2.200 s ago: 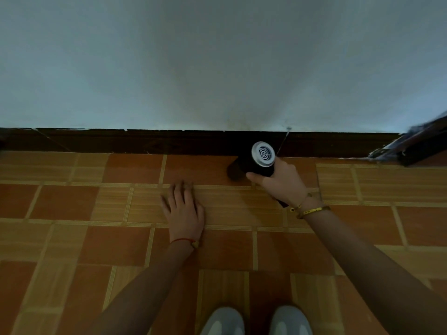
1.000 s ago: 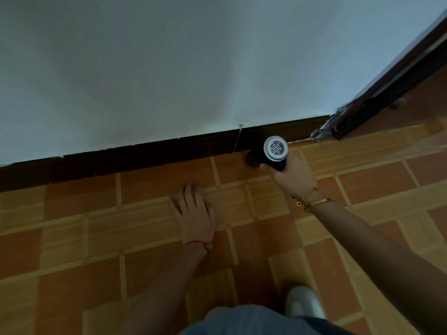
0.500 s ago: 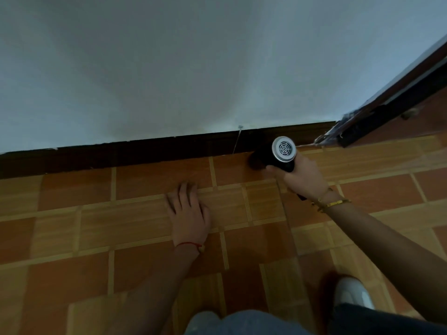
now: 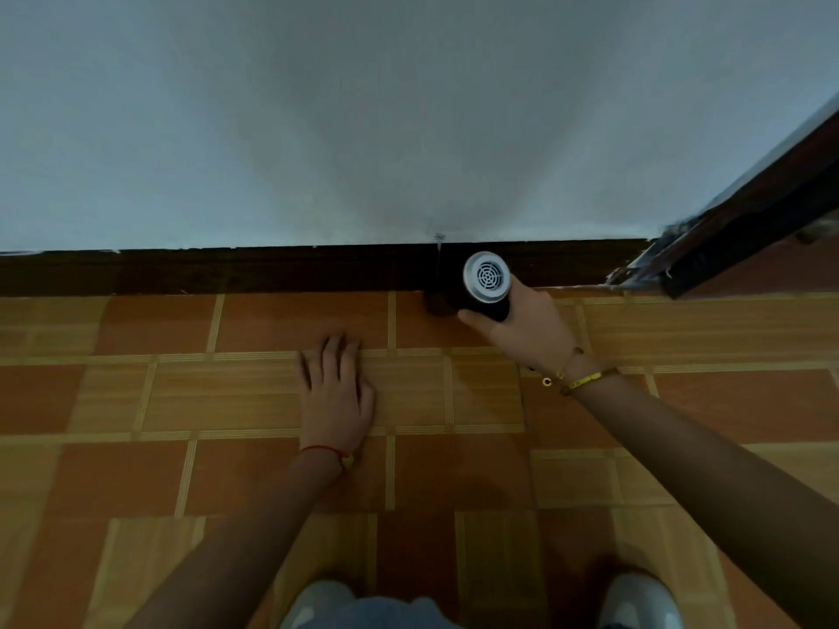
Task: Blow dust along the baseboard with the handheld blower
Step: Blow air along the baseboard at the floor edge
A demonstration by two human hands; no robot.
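A pale wall (image 4: pixel 408 120) fills the far half of the view, meeting a floor of orange and tan tiles (image 4: pixel 254 474) along a dark baseboard (image 4: pixel 227 270) that runs left to right; at the far right a dark door frame (image 4: pixel 744 229) cuts in at an angle, with scuffed paint at its foot. The right hand (image 4: pixel 526 329) is wrapped around the handheld blower (image 4: pixel 481 288), fingers curled on its black body, grey vented rear cap facing up toward the camera and the nozzle end pointing at the foot of the baseboard, close against it. The left hand (image 4: pixel 336 392) lies flat on a tan tile, fingers straight and holding nothing, bracing the crouched body; two pale shoes (image 4: pixel 635 596) show at the near edge. To do this pass well, the nozzle probably wants to stay low and angled along the joint between board and tile rather than square into it, so dust travels one way instead of scattering back. A slow, steady sweep in one direction seems best, with the bracing hand kept clear of the airflow. Any dust itself is too fine to make out.
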